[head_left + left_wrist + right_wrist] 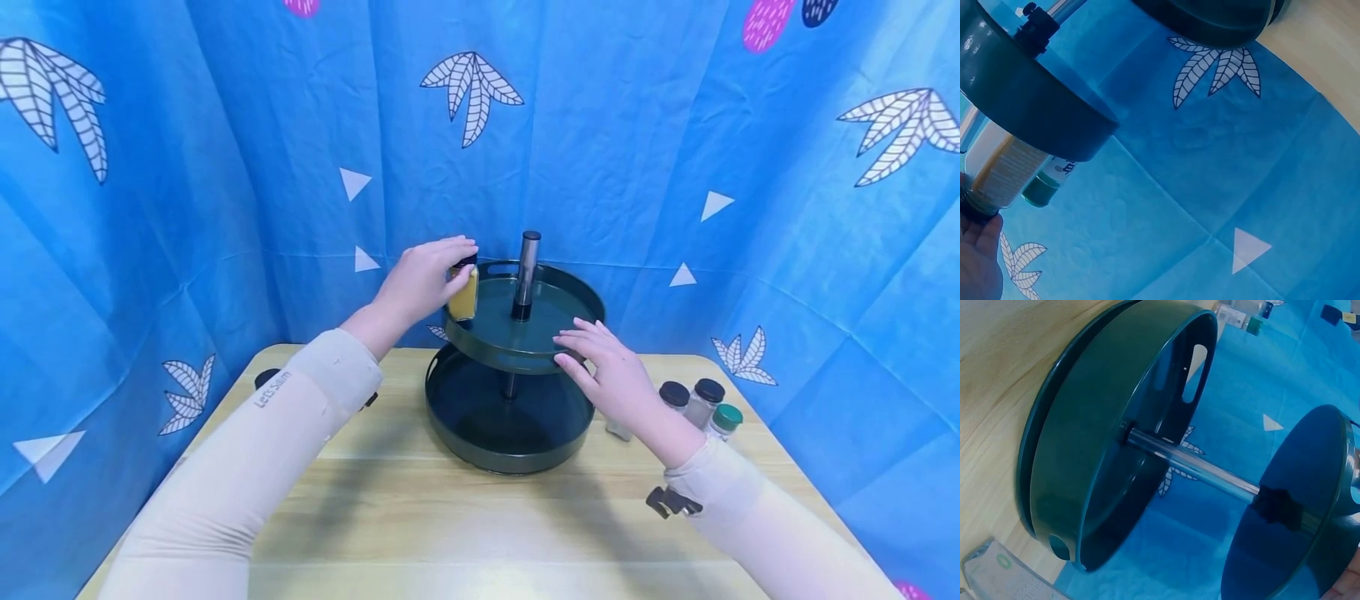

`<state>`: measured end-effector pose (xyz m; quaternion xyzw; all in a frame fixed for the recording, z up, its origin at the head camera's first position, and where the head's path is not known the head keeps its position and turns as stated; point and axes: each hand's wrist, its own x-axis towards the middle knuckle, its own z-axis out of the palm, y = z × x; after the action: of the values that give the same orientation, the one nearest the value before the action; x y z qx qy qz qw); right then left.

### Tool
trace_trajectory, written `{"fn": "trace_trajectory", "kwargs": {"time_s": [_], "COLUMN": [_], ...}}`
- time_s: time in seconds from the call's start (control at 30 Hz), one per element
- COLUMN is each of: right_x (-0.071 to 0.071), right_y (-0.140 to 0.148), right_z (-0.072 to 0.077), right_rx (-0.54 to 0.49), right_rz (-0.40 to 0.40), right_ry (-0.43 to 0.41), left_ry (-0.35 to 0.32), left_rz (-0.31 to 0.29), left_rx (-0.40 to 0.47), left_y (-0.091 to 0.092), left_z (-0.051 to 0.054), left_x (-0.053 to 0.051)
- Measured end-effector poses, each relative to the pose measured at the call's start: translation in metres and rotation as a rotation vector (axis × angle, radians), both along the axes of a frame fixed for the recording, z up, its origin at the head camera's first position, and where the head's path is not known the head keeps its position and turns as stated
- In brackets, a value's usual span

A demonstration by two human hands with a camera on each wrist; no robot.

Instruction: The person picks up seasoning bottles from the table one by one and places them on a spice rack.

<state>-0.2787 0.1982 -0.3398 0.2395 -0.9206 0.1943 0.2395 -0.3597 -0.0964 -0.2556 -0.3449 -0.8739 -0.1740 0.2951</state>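
My left hand (426, 282) grips a glass spice jar (465, 297) with yellow contents by its dark lid. The jar stands upright inside the left rim of the upper tier of a dark green two-tier turntable (525, 362); whether its base touches the floor of the tier I cannot tell. In the left wrist view, fingers (986, 240) lie on the jar's lid, and the tier's wall hides part of the jar (1010, 165). My right hand (611, 371) is at the upper tier's right front rim, fingers loosely extended; its fingertips (1349, 578) show at the rim.
Right of the turntable stand several jars, two with black lids (673, 393) and one with a green lid (727, 417). A black lid (266, 377) shows behind my left sleeve. A metal post (528, 271) rises through the tiers. Blue curtains (630, 167) surround the wooden table (480, 525).
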Motion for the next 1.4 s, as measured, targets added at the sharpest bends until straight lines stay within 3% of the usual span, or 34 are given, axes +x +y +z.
{"fn": "trace_trajectory", "kwargs": {"time_s": [0.23,0.73,1.07,1.4], "right_x": [0.000,0.000,0.001,0.003], "right_y": [0.001,-0.001,-0.002,-0.003], "right_z": [0.000,0.001,0.002,0.002], "right_rx": [0.004,-0.001,-0.002,-0.009], "right_rz": [0.006,0.013,0.021,0.012], "right_ry": [0.025,0.016,0.024,0.007], "left_ry": [-0.009,-0.030,-0.095,-0.094], "left_rz": [-0.014,-0.007,0.023,0.034], "left_rx": [-0.039,-0.011,0.023,0.027], "left_y": [-0.001,-0.003,-0.004,-0.003], "left_z": [-0.005,-0.015,-0.015,-0.016], "left_x": [-0.003,-0.009,-0.009,-0.007]}}
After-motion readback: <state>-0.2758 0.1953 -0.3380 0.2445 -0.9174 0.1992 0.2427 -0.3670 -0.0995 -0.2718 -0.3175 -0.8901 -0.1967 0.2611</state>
